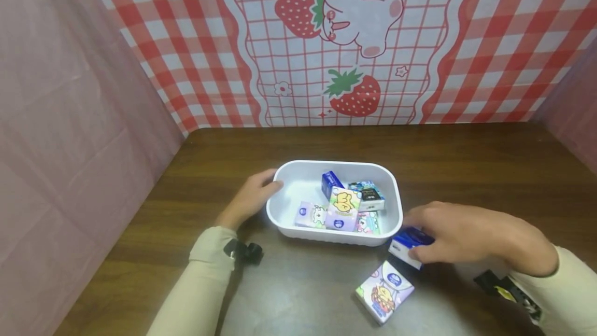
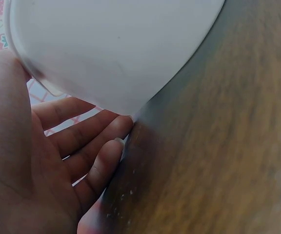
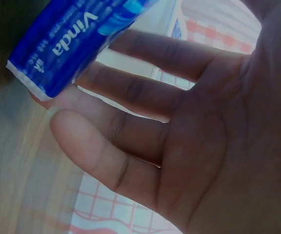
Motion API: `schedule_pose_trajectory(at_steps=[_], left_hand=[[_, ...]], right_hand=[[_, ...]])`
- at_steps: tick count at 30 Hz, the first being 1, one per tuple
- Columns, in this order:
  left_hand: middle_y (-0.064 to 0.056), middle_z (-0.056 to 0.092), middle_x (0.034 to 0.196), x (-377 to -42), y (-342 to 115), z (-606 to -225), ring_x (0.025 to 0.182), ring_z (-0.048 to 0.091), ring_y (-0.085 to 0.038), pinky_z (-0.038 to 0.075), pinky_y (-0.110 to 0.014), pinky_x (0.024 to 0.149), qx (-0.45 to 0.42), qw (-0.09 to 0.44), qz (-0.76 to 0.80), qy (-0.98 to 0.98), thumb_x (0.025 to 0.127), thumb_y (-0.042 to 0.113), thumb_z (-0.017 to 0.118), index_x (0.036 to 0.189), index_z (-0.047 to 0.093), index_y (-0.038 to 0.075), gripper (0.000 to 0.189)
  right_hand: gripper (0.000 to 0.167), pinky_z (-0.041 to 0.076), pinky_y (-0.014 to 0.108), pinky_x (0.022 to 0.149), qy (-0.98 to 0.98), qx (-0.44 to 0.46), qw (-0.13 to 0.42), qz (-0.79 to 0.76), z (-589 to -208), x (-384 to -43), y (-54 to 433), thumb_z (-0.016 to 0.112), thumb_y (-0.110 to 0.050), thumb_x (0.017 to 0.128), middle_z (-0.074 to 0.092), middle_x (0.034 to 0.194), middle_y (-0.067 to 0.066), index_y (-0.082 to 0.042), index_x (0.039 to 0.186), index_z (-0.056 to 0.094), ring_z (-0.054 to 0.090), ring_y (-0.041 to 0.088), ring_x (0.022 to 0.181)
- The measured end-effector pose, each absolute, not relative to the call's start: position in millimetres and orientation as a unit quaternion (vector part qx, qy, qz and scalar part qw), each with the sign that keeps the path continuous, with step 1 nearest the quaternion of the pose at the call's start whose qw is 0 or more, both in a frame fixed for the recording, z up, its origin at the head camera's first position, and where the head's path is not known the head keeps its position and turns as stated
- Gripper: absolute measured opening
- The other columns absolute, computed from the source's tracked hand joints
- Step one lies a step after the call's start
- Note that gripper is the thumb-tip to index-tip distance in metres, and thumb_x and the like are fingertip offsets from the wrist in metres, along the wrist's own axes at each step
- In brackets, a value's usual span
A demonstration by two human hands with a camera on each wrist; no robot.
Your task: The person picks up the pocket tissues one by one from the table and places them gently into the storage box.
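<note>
A white plastic basin (image 1: 291, 229) stands on the table. My left hand (image 1: 249, 196) holds its left end, thumb over the rim and fingers along the outer wall (image 2: 111, 53). By the basin's right front corner, my right hand (image 1: 466, 232) grips a blue Vinda tissue pack (image 1: 404, 245) between thumb and fingers; the right wrist view shows the lettering on the pack (image 3: 67, 44). In front of the basin lies a purple-and-white tissue pack (image 1: 386, 292) with a cartoon print, touched by neither hand.
Inside the basin are several tissue packs: a blue one (image 1: 331, 183), a yellow-and-purple one (image 1: 343, 209) on top, a purple one (image 1: 308, 214) and a dark-and-blue one (image 1: 370, 196). A checked strawberry cloth (image 1: 186, 56) hangs behind the wooden table (image 1: 224, 144); a pink curtain (image 1: 70, 118) borders the left.
</note>
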State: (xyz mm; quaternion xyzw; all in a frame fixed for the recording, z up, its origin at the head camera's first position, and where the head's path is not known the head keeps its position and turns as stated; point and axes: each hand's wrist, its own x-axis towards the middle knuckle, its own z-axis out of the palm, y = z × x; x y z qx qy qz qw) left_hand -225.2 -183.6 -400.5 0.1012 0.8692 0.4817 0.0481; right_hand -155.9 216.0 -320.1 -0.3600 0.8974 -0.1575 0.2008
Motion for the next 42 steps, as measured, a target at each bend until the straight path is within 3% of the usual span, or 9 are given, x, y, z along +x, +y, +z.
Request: schedule_pose_trajectory(at_steps=[22,42], left_hand=[[-0.008,0.062,0.134,-227,-183,-402,0.123,0.057,-0.025,0.044,-0.049,0.106,0.114,0.040,0.477,0.871,0.100,0.031,0.058,0.141,0.057,0.011,0.046],[-0.006,0.061,0.135,-227,-185,-403,0.123,0.056,-0.024,0.044,-0.049,0.106,0.106,0.042,0.478,0.871,0.100,0.031,0.058,0.141,0.057,0.013,0.045]], right_hand=[[0.039,0.056,0.030,0.075,0.902,-0.366,0.160,-0.166,-320,-166,233,0.072,-0.040,0.089,0.063,0.108,-0.016,-0.023,0.123,0.069,0.057,0.003,0.086],[0.048,0.055,0.034,0.077,0.925,-0.319,0.154,-0.139,-317,-169,234,0.072,-0.052,0.087,0.065,0.114,-0.009,-0.024,0.125,0.068,0.059,0.007,0.092]])
